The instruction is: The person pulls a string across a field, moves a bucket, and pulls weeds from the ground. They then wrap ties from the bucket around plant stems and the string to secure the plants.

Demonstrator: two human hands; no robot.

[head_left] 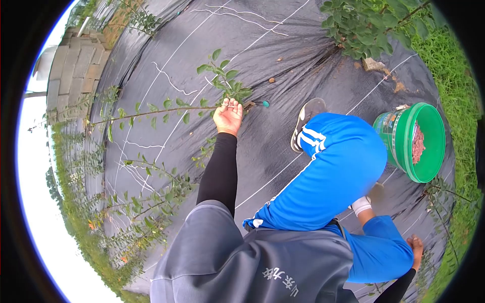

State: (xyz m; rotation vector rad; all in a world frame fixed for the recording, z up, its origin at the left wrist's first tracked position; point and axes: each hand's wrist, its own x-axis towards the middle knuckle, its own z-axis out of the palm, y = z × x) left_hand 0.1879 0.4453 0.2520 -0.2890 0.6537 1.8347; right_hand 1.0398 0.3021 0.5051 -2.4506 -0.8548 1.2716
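Observation:
My left hand (228, 116), on a black-sleeved arm, reaches out over black ground cloth (283, 65) and closes around the thin stem of a small leafy shrub (225, 81) near its base. A long branch (151, 115) runs left from that hand. My right hand (417, 247) lies by my knee at the lower right, fingers curled; whether it holds anything is hidden. I am squatting in blue trousers (333, 171), one shoe (305, 121) planted close to the shrub.
A green bucket (411, 141) holding reddish-brown granules stands on the cloth at the right. Grass (454, 81) borders the cloth on the right. Another shrub (364, 25) grows at the top and leafy branches (146, 202) at the lower left. A block wall (76, 70) stands at the upper left.

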